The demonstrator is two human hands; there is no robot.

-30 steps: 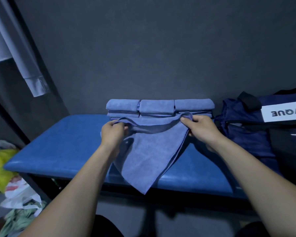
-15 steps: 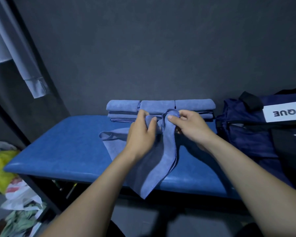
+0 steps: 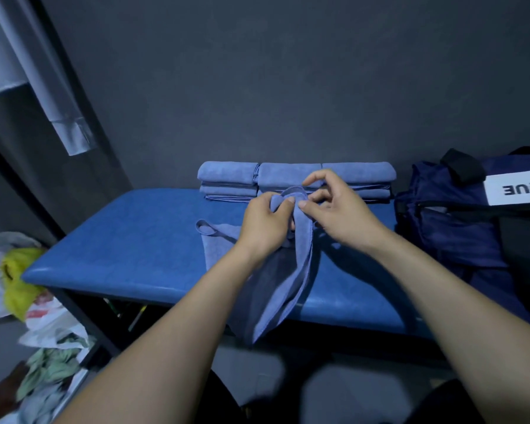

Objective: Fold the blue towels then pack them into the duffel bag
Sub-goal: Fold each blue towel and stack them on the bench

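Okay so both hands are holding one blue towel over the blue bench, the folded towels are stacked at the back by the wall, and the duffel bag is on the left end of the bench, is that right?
Not quite: the duffel bag sits at the right end of the bench, not the left. The head view shows it. The rest holds: the left hand and right hand hold one blue towel over the bench, and the folded towels are stacked at the back by the wall.
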